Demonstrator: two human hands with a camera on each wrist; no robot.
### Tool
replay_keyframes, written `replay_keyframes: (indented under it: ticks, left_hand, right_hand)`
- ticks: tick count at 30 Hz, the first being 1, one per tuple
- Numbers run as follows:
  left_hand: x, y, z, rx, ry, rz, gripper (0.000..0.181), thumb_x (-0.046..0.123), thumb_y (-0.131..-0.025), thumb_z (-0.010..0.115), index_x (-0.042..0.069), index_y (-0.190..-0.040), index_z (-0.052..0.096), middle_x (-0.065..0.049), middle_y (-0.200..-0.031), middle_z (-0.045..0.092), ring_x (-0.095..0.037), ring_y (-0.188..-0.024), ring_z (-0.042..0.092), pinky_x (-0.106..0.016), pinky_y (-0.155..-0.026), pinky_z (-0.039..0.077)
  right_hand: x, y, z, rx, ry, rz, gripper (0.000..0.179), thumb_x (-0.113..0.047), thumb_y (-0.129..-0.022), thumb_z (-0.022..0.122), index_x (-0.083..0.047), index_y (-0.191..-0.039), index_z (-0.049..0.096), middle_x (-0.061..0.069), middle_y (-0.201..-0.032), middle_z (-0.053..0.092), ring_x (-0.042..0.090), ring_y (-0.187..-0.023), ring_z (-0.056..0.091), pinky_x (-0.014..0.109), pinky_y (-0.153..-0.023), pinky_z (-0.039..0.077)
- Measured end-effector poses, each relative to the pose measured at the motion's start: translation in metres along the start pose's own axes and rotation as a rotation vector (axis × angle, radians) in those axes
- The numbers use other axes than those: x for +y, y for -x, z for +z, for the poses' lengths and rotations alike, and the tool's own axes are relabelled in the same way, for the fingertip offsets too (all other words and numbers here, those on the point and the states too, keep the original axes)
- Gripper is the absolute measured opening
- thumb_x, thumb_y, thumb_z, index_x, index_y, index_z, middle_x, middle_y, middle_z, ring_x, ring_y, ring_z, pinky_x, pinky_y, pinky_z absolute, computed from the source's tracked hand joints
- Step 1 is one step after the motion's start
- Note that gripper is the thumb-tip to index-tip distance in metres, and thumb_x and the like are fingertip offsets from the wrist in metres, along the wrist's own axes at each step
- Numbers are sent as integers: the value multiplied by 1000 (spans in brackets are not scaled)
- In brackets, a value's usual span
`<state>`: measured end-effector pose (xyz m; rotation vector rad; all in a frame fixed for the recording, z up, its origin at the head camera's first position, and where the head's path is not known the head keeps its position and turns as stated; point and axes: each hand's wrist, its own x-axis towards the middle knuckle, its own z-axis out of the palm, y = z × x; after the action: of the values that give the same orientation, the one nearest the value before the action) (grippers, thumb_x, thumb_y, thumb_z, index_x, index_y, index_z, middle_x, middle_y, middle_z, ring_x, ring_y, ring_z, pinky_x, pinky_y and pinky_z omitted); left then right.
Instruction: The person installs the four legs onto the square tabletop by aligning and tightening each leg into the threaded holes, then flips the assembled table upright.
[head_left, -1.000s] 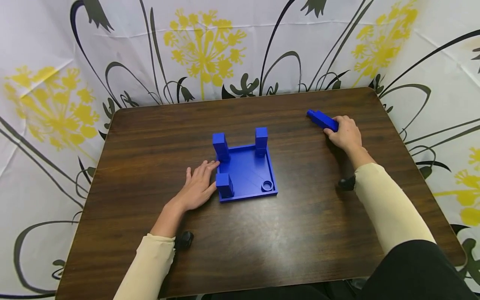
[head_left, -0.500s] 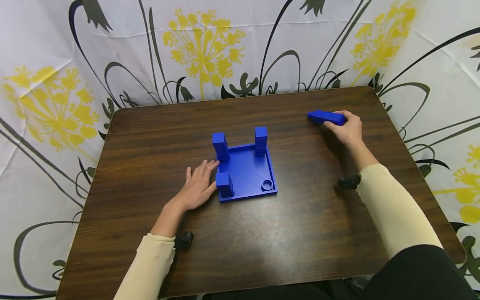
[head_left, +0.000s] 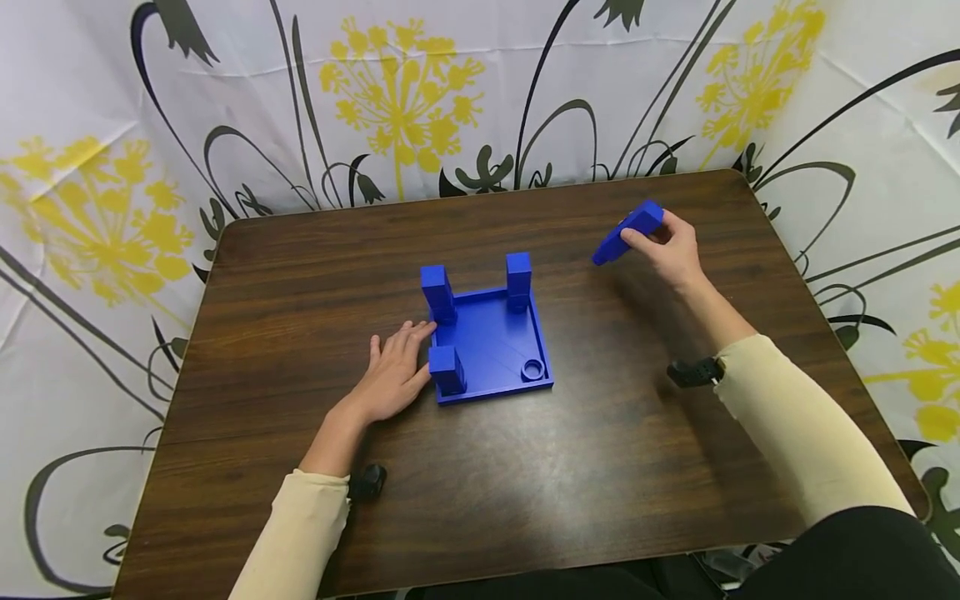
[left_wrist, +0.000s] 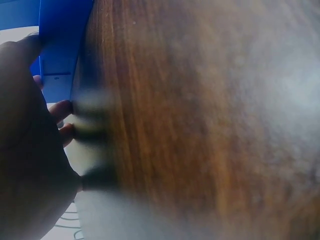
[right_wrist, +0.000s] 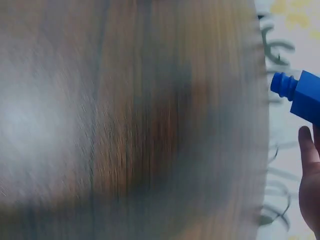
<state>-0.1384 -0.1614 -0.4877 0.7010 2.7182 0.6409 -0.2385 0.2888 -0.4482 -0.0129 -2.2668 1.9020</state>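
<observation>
A blue square tabletop panel (head_left: 491, 342) with a raised rim lies upside down on the wooden table. Blue legs stand upright at three of its corners: back left (head_left: 438, 293), back right (head_left: 518, 279) and front left (head_left: 447, 369). A round socket (head_left: 532, 370) shows at the front right corner. My left hand (head_left: 388, 379) rests flat on the table, its fingertips at the panel's left side. My right hand (head_left: 671, 254) pinches a loose blue leg (head_left: 632, 230) above the table, tilted with one end down. In the right wrist view its threaded end (right_wrist: 283, 85) is visible.
The brown wooden table (head_left: 315, 275) reaches back to a white curtain (head_left: 247, 83) with yellow and grey flowers. A black wrist device (head_left: 367, 483) sits at the left wrist and another (head_left: 693, 372) at the right.
My right hand has lifted the loose leg from the tabletop and turned it, so its threaded end now slants down toward the left. My left hand and the panel stay put.
</observation>
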Motion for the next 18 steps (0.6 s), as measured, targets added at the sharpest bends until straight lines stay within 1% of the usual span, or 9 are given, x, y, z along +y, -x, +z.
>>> replay_keyframes:
  ticks: [3, 7, 11, 14, 18]
  left_hand:
    - [-1, 0, 1, 1, 1, 3, 61, 43, -105, 38, 20, -157, 13, -13, -160, 18, -34, -148, 5, -69, -107, -5]
    - [-1, 0, 2, 8, -1, 1, 61, 45, -105, 37, 20, -157, 14, -13, -159, 18, -34, -148, 5, -69, -107, -5]
    - [-2, 0, 2, 12, 1, 2, 61, 45, -105, 37, 20, -157, 14, -13, -159, 18, -35, -148, 6, -69, -107, -5]
    - [-2, 0, 3, 17, -5, 8, 61, 44, -105, 38, 19, -156, 15, -14, -159, 19, -36, -148, 6, -70, -107, -4]
    - [-1, 0, 2, 18, -8, 10, 61, 41, -105, 39, 20, -156, 15, -14, -159, 20, -35, -148, 7, -70, -107, -5]
  right_hand:
    - [-8, 10, 13, -92, -49, -25, 34, -9, -88, 73, 1, -118, 63, -2, -103, 68, 13, -94, 63, 21, -81, 51]
    - [-15, 25, 31, -213, -71, -85, 37, -7, -91, 69, 4, -125, 59, 8, -113, 68, 15, -100, 65, 24, -82, 53]
    - [-20, 41, 48, -310, -54, -145, 38, -5, -90, 69, 7, -124, 58, 15, -115, 66, 18, -98, 64, 26, -83, 52]
    - [-23, 53, 60, -407, -72, -161, 37, -2, -89, 69, 8, -123, 58, 16, -114, 66, 20, -100, 65, 29, -85, 52]
    - [-28, 67, 71, -541, -107, -167, 35, -1, -89, 70, 7, -121, 59, 18, -114, 68, 25, -107, 65, 32, -89, 51]
